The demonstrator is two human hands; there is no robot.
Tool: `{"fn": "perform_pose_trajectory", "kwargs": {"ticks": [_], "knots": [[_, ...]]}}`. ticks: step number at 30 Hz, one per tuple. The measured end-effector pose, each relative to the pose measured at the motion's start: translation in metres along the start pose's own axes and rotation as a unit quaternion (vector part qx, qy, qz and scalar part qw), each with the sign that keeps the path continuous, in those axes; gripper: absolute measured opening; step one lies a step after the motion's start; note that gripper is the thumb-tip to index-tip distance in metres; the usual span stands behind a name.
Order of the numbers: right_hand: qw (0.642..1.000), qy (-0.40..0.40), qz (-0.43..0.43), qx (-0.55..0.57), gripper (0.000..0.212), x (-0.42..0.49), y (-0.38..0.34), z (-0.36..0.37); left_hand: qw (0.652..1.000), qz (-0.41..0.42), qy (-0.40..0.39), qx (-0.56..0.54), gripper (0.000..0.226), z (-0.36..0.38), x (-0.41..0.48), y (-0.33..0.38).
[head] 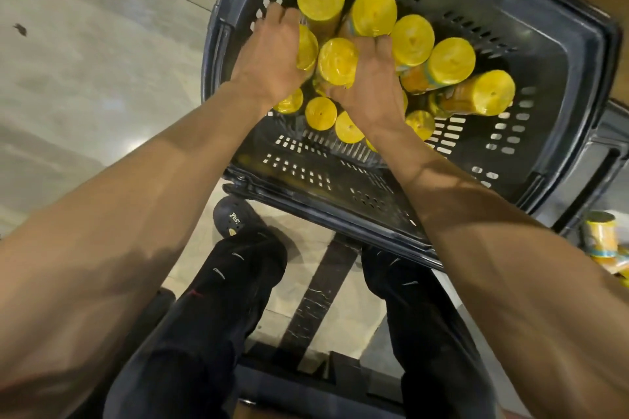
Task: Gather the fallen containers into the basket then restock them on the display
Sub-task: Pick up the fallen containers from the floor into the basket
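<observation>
The dark basket [306, 177] holds a crowd of yellow-lidded containers [452, 59], some upright, some leaning. The left hand [272, 58] curls its fingers over the left container [308, 48]. Just beside it, the right hand [371, 82] wraps around the middle container [337, 61], which sits between the two hands. More containers lean beyond the right hand's fingertips.

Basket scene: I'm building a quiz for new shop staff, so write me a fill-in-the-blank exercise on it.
The left hand and the right hand both reach into the ____.
The containers have ____ lids.
The shoe bears the word ____.
Missing: basket; yellow; Yes!
</observation>
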State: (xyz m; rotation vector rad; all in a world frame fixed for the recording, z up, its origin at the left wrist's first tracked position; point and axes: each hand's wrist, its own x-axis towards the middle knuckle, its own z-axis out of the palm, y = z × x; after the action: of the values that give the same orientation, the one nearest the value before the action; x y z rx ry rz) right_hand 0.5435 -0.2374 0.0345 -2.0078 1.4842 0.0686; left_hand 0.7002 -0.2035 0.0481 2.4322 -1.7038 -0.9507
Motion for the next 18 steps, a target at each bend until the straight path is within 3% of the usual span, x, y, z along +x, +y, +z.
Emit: {"fn": "perform_pose_trajectory", "kwargs": {"ticks": [2, 7, 13, 18], "knots": [[0.999, -0.014, -0.019, -0.035, 0.072, -0.008, -0.001, -0.017, 1.0, 0.005, -0.007, 0.014, 0.049, -0.012, -0.011, 0.01], [0.975, -0.083, -0.087, -0.185, 0.057, -0.039, -0.011, -0.081, 0.994, 0.009, -0.073, 0.084, 0.055, -0.051, -0.047, 0.047], [0.96, -0.137, -0.064, -0.238, 0.056, -0.079, -0.022, -0.173, 0.978, -0.012, -0.128, 0.165, 0.049, -0.131, -0.1, 0.107], [0.96, -0.138, -0.057, -0.235, 0.053, -0.123, -0.034, -0.265, 0.979, 0.011, -0.076, 0.19, 0.05, -0.197, -0.153, 0.166]]}}
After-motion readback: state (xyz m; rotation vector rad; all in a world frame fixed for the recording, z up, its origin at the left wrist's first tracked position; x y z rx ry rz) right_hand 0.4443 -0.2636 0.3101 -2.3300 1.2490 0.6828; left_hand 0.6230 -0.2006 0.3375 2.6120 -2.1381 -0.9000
